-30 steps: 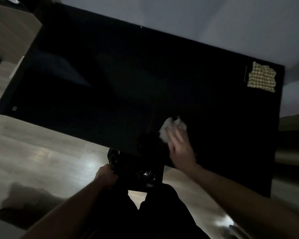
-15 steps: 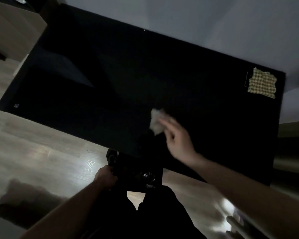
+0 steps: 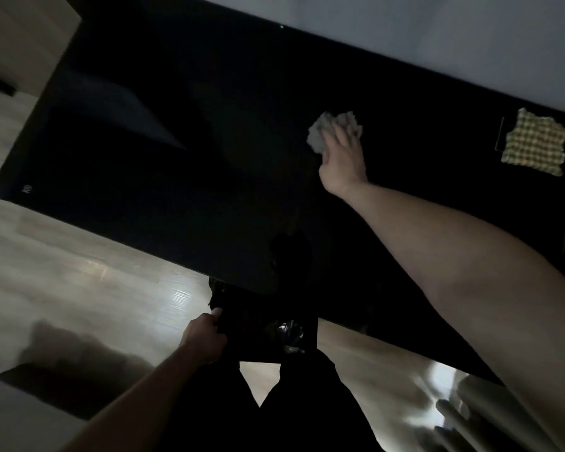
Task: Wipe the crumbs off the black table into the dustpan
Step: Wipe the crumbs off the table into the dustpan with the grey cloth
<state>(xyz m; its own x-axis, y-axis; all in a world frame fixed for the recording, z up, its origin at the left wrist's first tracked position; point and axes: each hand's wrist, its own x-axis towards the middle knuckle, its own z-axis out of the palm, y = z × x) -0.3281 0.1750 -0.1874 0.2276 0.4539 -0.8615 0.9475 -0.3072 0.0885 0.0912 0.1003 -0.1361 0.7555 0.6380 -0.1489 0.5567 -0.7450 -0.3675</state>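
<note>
Fingers of the right hand [image 3: 341, 161] lie spread and fairly straight over a crumpled white cloth [image 3: 327, 132], pressing it flat to the black table [image 3: 144, 151] rather than curling round it; the left hand [image 3: 206, 337] is curled round the near edge of the dustpan [image 3: 268, 324], gripping it just under the table's near edge.

Largest first: the table is wide and glossy, its long axis running from lower left to upper right, so crumbs should slide easily; none can be made out in this dim light. The dustpan looks rigid and light, its open side apparently towards the table edge, and is best held at its edge as now. The cloth, past the middle of the tabletop and well apart from the dustpan, is soft, light and shapeless, with no clear axis; a flat palm on top probably suits it best. A checked cloth [image 3: 534, 143] lies at the far right corner.
</note>
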